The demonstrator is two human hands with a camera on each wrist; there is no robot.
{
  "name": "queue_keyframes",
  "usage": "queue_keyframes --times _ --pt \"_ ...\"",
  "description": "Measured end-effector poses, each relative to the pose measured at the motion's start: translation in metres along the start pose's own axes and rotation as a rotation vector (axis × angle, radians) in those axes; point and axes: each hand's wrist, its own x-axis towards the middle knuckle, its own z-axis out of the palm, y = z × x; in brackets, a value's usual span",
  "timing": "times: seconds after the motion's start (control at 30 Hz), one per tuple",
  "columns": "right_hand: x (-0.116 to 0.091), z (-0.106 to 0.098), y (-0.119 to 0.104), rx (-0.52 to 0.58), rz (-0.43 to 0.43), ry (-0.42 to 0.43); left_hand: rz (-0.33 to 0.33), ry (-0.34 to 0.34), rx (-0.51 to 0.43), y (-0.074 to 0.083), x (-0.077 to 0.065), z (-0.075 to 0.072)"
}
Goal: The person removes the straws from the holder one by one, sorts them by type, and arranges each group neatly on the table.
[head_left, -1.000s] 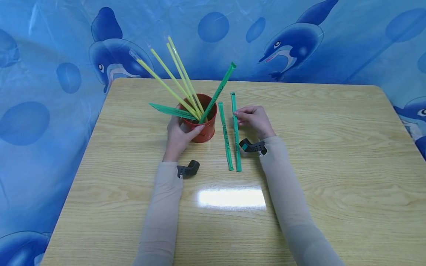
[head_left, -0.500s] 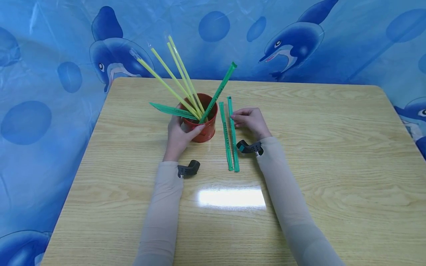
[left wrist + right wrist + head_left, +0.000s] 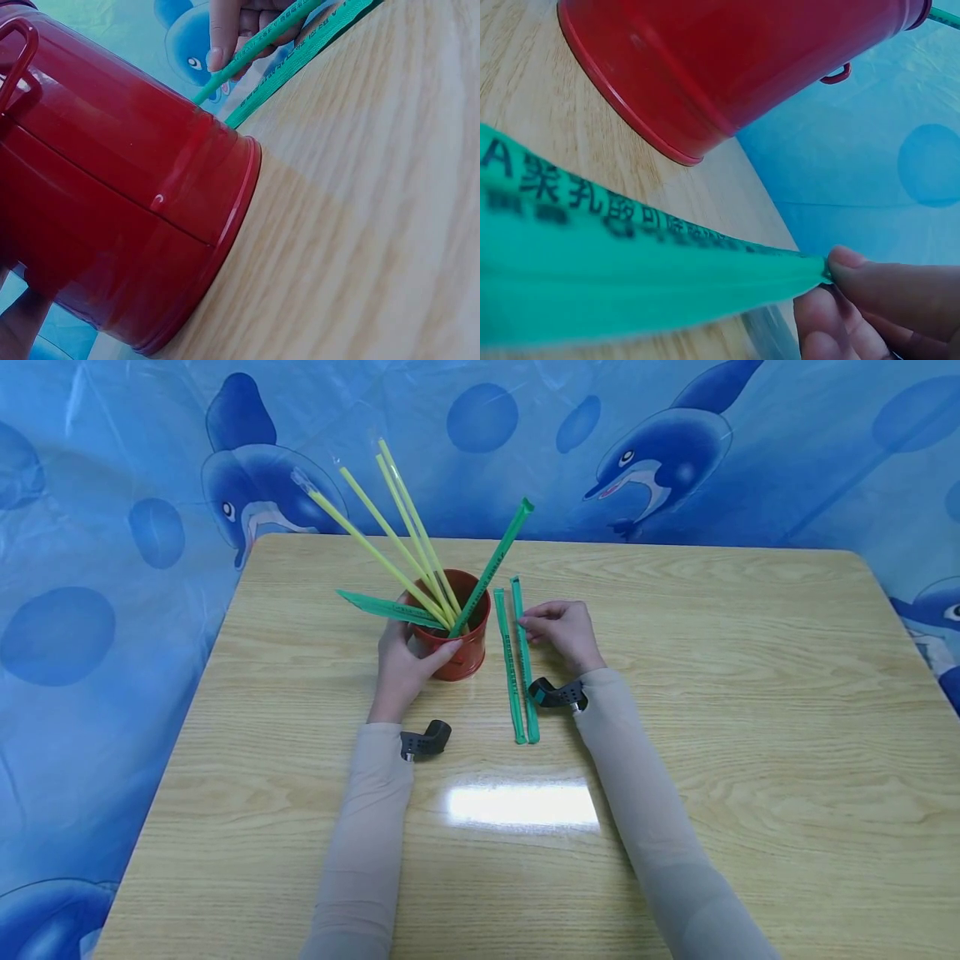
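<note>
My left hand grips the side and rim of a small red metal bucket, thumb over the front of the rim. Several yellow straws in clear wrappers lean left out of it. Inside it too are a green-wrapped straw slanting right and another green wrapper sticking out left. Right of the bucket, my right hand pinches a printed green-wrapped straw between thumb and fingers. A second green-wrapped straw lies on the table between it and the bucket, almost parallel.
The light wood table spreads to both sides, with a bright light reflection in front of the bucket. A blue dolphin-print sheet hangs behind the table's far edge. Each wrist carries a black camera mount.
My right hand has shifted left with the pinched straw, bringing it closer to the straw lying beside the bucket. The left hand and bucket have stayed in place.
</note>
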Motion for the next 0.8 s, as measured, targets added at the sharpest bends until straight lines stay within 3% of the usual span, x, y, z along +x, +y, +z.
queue_keyframes --times 0.8 --pt "-0.0029 -0.0017 -0.0057 -0.040 0.010 -0.002 -0.012 -0.007 -0.003 0.0027 -0.0007 0.0004"
